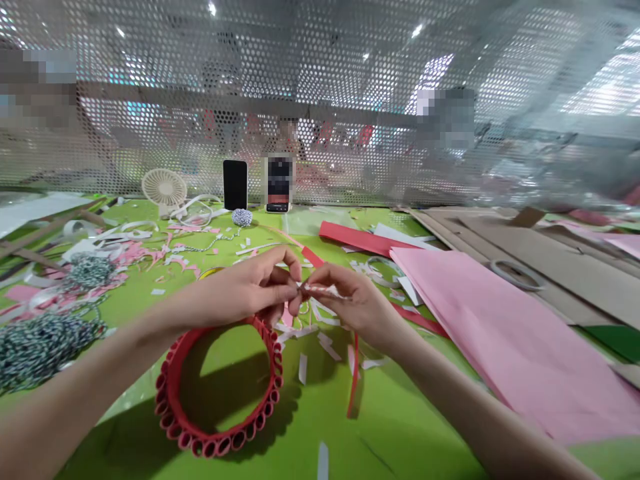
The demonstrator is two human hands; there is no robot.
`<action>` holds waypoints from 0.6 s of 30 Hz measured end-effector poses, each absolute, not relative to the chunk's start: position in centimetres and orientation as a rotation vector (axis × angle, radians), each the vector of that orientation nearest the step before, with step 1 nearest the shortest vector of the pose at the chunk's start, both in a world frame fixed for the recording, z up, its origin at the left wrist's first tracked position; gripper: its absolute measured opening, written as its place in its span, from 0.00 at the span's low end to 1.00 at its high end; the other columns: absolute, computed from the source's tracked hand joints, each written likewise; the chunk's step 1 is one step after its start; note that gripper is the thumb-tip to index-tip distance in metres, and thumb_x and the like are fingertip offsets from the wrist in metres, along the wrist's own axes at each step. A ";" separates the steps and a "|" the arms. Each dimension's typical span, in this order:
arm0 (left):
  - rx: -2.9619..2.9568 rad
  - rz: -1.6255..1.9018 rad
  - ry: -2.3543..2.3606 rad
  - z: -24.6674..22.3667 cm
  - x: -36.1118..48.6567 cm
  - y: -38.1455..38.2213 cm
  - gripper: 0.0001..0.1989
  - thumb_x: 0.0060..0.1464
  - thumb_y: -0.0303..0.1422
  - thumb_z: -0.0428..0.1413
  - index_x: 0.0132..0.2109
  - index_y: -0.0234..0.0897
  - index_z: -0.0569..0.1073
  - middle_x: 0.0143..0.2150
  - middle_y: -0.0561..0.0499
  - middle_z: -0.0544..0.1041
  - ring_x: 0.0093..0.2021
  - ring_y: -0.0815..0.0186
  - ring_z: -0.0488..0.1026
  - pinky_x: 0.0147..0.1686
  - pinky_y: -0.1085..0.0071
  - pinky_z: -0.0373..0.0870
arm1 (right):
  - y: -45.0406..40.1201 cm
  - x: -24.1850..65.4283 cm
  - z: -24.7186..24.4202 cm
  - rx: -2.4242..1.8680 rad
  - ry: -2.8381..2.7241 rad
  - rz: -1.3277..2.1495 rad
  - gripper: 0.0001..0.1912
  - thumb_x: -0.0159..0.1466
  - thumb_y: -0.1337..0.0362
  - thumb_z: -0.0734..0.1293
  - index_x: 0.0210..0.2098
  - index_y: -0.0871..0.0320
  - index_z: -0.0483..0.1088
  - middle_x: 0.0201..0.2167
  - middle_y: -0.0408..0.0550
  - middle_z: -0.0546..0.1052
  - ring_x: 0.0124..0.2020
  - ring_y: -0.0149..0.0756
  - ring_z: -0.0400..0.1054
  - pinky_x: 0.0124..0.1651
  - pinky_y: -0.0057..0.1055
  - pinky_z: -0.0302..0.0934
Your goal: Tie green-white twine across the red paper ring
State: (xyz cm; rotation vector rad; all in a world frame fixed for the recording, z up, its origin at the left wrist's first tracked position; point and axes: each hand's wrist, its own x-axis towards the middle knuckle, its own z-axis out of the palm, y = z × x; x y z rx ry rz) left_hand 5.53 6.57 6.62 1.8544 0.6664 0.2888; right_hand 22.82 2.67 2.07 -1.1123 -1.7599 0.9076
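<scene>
A red ring [173,373] edged with small rolled loops hangs below my left hand [267,283], its top edge passing under the fingers. The fingertips of my left hand are pinched together near the ring's upper right. Close by, my right hand [350,297] pinches a thin pale and red strip [323,291], and the fingertips of both hands nearly meet. What lies between my left fingertips is too small to make out. A narrow red strip [355,377] hangs down beneath my right hand.
Pink sheets [495,327] and cardboard [565,267] lie to the right, with a tape roll [516,275] on top. Patterned cord [45,347] and paper scraps cover the left. A fan [165,189] and two phones [235,185] stand at the back before perforated mesh [350,87].
</scene>
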 end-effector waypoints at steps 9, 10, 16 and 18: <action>1.997 0.383 0.705 8.3 4.2 5.9 0.05 0.57 0.31 0.45 0.41 0.42 0.60 0.26 0.57 0.69 0.21 0.74 0.62 0.19 0.79 0.58 | 4.8 24.8 0.8 -1.641 -1.724 0.234 0.08 0.59 0.66 0.54 0.24 0.56 0.58 0.18 0.41 0.64 0.20 0.30 0.59 0.24 0.26 0.53; 2.111 0.411 0.777 8.4 4.0 6.0 0.07 0.56 0.31 0.45 0.43 0.43 0.61 0.27 0.56 0.70 0.22 0.73 0.64 0.20 0.78 0.59 | 5.1 25.3 0.6 -1.689 -1.712 0.192 0.07 0.58 0.66 0.55 0.25 0.56 0.59 0.17 0.41 0.64 0.19 0.31 0.59 0.24 0.27 0.53; 2.710 0.132 1.254 6.6 4.8 6.4 0.11 0.53 0.23 0.41 0.35 0.34 0.68 0.26 0.47 0.73 0.23 0.65 0.68 0.21 0.72 0.58 | 5.9 27.3 0.3 -1.839 -1.737 -0.092 0.07 0.50 0.73 0.59 0.23 0.60 0.68 0.26 0.60 0.70 0.37 0.56 0.63 0.42 0.52 0.49; 2.690 0.156 1.190 5.7 5.7 5.9 0.11 0.54 0.23 0.41 0.36 0.33 0.67 0.24 0.48 0.72 0.21 0.66 0.67 0.20 0.71 0.59 | 5.5 26.6 0.5 -1.734 -1.831 -0.071 0.09 0.52 0.71 0.59 0.29 0.60 0.70 0.37 0.62 0.70 0.45 0.57 0.59 0.47 0.54 0.45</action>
